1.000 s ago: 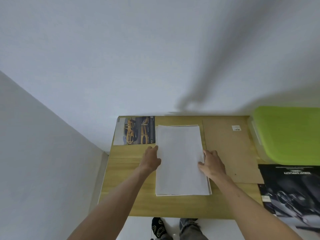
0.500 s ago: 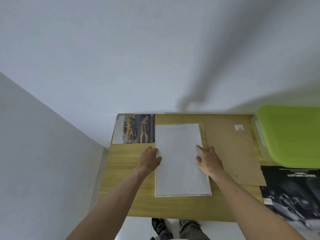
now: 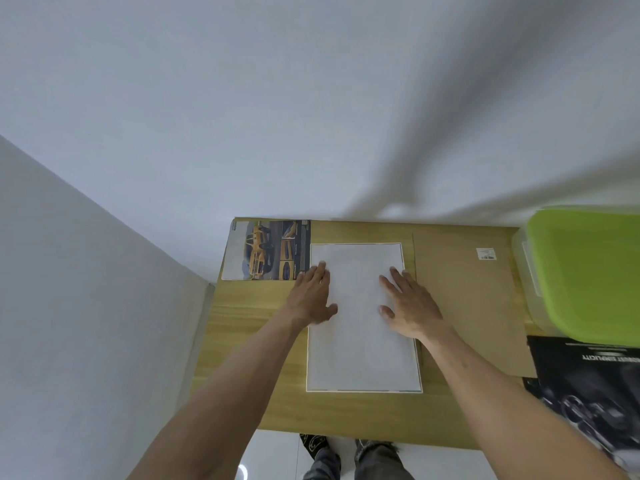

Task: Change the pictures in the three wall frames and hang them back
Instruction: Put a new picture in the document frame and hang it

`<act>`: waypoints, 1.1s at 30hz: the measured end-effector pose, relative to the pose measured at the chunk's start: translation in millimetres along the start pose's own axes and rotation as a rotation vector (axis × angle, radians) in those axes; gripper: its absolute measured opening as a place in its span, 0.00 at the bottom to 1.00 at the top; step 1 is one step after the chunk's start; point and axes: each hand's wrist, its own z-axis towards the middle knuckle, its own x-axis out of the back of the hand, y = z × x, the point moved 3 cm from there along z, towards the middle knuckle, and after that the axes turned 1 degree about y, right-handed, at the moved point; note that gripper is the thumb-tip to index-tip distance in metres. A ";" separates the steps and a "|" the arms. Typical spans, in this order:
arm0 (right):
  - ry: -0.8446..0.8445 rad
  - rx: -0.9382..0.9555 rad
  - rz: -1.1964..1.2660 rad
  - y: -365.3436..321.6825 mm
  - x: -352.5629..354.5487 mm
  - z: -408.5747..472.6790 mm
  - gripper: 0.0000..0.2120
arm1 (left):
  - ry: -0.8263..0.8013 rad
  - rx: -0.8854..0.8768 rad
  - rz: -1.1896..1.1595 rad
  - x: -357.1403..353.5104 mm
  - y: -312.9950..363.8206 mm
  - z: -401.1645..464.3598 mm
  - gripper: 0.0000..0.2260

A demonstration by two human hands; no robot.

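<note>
On the wooden table (image 3: pixel 249 344) against white walls, both flat hands press a white sheet (image 3: pixel 360 355).

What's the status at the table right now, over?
Left hand and right hand flat on white sheet. Sheet lies in frame, edges aligned. Brown backing board waits at right. Nothing blocking.

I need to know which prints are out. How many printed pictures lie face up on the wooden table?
2: a yellow-car print at the far left corner, and a black poster at the right edge, partly cut off. The white sheet under both hands shows no image.
</note>
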 end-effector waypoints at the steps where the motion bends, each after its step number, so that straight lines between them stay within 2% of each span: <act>1: -0.006 0.000 -0.004 0.2 -1.3 0.5 0.32 | 0.011 0.000 0.015 1.1 1.1 1.2 0.38; 6: 0.028 0.011 0.005 -0.5 -2.9 -0.3 0.33 | 0.100 -0.005 0.024 17.2 3.1 12.6 0.33; 10: 0.031 0.050 0.050 2.4 1.1 2.7 0.34 | 0.059 0.008 0.053 18.7 1.9 21.7 0.38; 14: 0.024 0.055 0.033 4.3 2.9 7.2 0.33 | 0.049 0.021 0.088 20.1 3.7 29.3 0.38; 20: 0.072 0.040 0.045 2.6 -2.0 0.0 0.33 | 0.203 -0.004 0.005 17.1 5.7 15.4 0.32; 28: 0.174 -0.088 0.206 12.8 2.1 -32.0 0.31 | 0.170 -0.080 0.015 -2.5 11.8 -14.5 0.34; 33: 0.230 -0.329 0.324 52.9 4.5 -71.6 0.29 | 0.253 -0.173 -0.127 12.3 75.3 -16.5 0.29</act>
